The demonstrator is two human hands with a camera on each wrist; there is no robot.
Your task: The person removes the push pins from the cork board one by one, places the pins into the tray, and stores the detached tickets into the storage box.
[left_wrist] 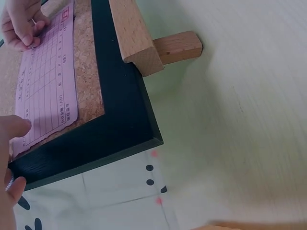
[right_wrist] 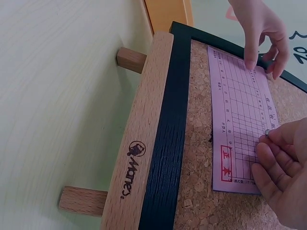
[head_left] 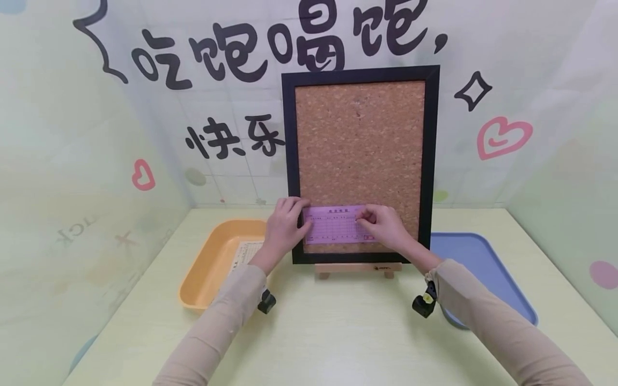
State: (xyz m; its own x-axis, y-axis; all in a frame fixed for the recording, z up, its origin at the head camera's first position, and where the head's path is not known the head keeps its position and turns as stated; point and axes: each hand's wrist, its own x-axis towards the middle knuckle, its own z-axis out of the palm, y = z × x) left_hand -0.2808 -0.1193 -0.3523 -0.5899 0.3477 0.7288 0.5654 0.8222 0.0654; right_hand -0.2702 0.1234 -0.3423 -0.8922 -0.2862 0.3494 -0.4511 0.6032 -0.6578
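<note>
Pink form slip (head_left: 335, 224) lies lengthwise across the cork board (head_left: 359, 150); left hand (head_left: 285, 222) presses its left end flat, right hand (head_left: 383, 225) pinches a small pin (right_wrist: 267, 132) at its right part

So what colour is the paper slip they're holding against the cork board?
Pink, printed with a grid; the paper slip shows best in the right wrist view.

Both arms wear long beige sleeves (head_left: 227, 316), with a small black camera mount (head_left: 424, 302) strapped at each wrist.

I see the cork board (head_left: 359, 145) standing on an easel (head_left: 358, 267) mid-tabletop (head_left: 338, 332), one tray (head_left: 212, 262) to its left, another tray (head_left: 478, 262) to its right.
</note>
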